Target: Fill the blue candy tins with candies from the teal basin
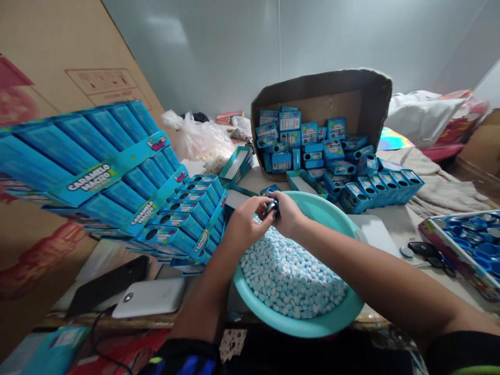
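My left hand and my right hand meet above a turquoise plastic basin, both pinching a small blue-and-silver cylindrical container. My fingers hide most of it, so its exact form is hard to tell. The basin holds a heap of small pale blue-and-white candies just below my hands. To the left of my left hand stands a display tray of blue "Caramelo Macizo" boxes. A small blue box lies just beyond my fingers.
A cardboard carton behind the basin spills several blue boxes. At right, a printed tray holds blue caps, with black scissors beside it. A white device and a black phone lie at left. A plastic bag sits behind.
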Demonstrator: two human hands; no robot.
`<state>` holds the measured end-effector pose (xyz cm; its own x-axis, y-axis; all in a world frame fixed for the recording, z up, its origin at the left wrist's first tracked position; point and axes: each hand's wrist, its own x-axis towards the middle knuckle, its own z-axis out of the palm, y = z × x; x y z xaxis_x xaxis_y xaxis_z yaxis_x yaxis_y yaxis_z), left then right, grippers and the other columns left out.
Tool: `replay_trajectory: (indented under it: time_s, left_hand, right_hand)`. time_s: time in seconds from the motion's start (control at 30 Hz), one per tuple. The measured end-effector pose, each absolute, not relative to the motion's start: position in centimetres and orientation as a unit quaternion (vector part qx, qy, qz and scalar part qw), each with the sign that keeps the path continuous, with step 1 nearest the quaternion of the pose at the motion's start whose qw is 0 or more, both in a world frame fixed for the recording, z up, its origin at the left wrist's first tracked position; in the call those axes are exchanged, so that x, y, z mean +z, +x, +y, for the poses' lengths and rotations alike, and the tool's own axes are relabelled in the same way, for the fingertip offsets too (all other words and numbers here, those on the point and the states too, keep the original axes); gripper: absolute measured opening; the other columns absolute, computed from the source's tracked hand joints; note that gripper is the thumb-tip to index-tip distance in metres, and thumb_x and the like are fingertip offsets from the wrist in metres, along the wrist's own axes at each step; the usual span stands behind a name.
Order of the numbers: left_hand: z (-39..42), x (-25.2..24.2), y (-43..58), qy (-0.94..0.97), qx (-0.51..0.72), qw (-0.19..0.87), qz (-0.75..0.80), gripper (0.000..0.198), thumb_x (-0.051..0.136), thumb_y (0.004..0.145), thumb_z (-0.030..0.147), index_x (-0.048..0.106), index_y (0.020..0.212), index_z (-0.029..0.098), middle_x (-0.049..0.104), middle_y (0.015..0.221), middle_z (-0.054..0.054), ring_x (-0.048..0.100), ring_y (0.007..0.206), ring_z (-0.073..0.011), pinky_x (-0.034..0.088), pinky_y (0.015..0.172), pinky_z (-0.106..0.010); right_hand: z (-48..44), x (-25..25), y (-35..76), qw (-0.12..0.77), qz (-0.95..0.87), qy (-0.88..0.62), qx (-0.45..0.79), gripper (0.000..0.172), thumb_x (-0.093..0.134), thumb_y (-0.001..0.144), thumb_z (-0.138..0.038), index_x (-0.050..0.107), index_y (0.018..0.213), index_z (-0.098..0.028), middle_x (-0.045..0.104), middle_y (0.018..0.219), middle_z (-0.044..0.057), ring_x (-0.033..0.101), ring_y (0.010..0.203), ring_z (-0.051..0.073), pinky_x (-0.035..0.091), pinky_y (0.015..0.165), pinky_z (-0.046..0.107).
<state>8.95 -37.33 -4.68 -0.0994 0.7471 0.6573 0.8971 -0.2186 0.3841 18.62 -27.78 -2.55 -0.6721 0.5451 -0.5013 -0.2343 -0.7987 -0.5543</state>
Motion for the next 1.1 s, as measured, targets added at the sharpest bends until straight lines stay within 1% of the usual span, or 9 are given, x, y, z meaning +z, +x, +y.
replay_trajectory:
  time_s: [0.1,0.23,0.37,0.5,0.63,0.77,0.9,1.0,1.1]
  left_hand:
    - [-37.42,-4.55,8.84,-0.675,-0.394,0.088,-0.618,0.026,0.069,0.09,0.015,0.072,0.116,0.02,0.078,0.1,-0.004,0.072,0.08,-0.0171,0.06,0.076,-0.029]
    - [-37.57,-4.41,8.85,-0.679,-0.396,0.091,-0.611,0.024,0.068,0.091,0.016,0.073,0.115,0.02,0.077,0.097,-0.004,0.07,0.075,-0.0161,0.058,0.072,-0.028]
    - [-37.63,-4.39,9.03,-0.666,-0.404,0.096,-0.62,0.025,0.07,0.091,0.017,0.074,0.115,0.02,0.078,0.097,-0.004,0.07,0.074,-0.0161,0.058,0.07,-0.028]
    - [-37.56,-4.58,9.0,-0.647,-0.427,0.085,-0.626,0.024,0.07,0.088,0.015,0.075,0.111,0.021,0.079,0.095,-0.002,0.067,0.067,-0.0138,0.058,0.066,-0.026]
    - [-37.49,-4.77,8.83,-0.65,-0.428,0.091,-0.621,0.027,0.071,0.086,0.014,0.077,0.112,0.021,0.079,0.095,-0.002,0.067,0.067,-0.0136,0.057,0.066,-0.026]
    - [-37.55,-4.63,8.79,-0.657,-0.419,0.097,-0.619,0.021,0.069,0.092,0.018,0.077,0.11,0.021,0.078,0.09,-0.002,0.067,0.067,-0.0141,0.056,0.066,-0.026]
    - [-37.67,-4.3,8.85,-0.683,-0.384,0.097,-0.613,0.015,0.065,0.097,0.02,0.077,0.105,0.022,0.075,0.086,-0.002,0.067,0.069,-0.0154,0.055,0.068,-0.027]
    - [-37.66,-4.16,8.88,-0.695,-0.382,0.096,-0.602,0.014,0.063,0.097,0.018,0.075,0.098,0.022,0.073,0.081,-0.001,0.067,0.07,-0.0158,0.054,0.067,-0.027]
    - [-37.59,-4.09,8.92,-0.698,-0.388,0.102,-0.594,0.011,0.062,0.097,0.018,0.073,0.098,0.021,0.071,0.081,-0.001,0.067,0.071,-0.0161,0.053,0.069,-0.027]
  right_hand:
    - [-27.77,-2.83,18.51,0.218,-0.233,-0.34,0.885,0.024,0.05,0.1,-0.023,0.058,0.077,-0.022,0.054,0.059,-0.003,0.049,0.052,0.013,0.044,0.052,0.024]
    - [-27.77,-2.74,18.57,0.21,-0.236,-0.342,0.885,0.026,0.049,0.101,-0.024,0.057,0.076,-0.022,0.051,0.058,-0.004,0.05,0.053,0.013,0.045,0.052,0.024]
    - [-27.9,-2.38,18.68,0.204,-0.234,-0.339,0.888,0.027,0.047,0.102,-0.026,0.056,0.076,-0.022,0.052,0.059,-0.003,0.05,0.053,0.014,0.047,0.054,0.024]
    - [-28.12,-2.2,18.77,0.201,-0.236,-0.337,0.889,0.026,0.048,0.102,-0.024,0.057,0.078,-0.022,0.054,0.06,-0.003,0.052,0.054,0.014,0.048,0.055,0.024]
    - [-28.28,-2.2,18.85,0.198,-0.243,-0.341,0.886,0.025,0.05,0.101,-0.024,0.058,0.078,-0.021,0.055,0.06,-0.003,0.053,0.055,0.014,0.048,0.056,0.024]
    - [-28.29,-2.37,18.84,0.201,-0.254,-0.349,0.879,0.026,0.05,0.101,-0.025,0.057,0.076,-0.022,0.055,0.059,-0.003,0.053,0.054,0.014,0.046,0.056,0.024]
    - [-28.15,-2.68,18.75,0.211,-0.267,-0.36,0.869,0.028,0.05,0.099,-0.025,0.055,0.072,-0.022,0.053,0.057,-0.004,0.051,0.053,0.014,0.044,0.056,0.025]
    - [-28.04,-2.86,18.69,0.223,-0.276,-0.365,0.861,0.027,0.051,0.098,-0.024,0.054,0.071,-0.023,0.053,0.057,-0.005,0.05,0.052,0.013,0.043,0.057,0.025]
    - [-27.95,-2.99,18.63,0.234,-0.282,-0.371,0.853,0.025,0.052,0.096,-0.023,0.055,0.072,-0.023,0.053,0.057,-0.006,0.048,0.051,0.013,0.041,0.058,0.026]
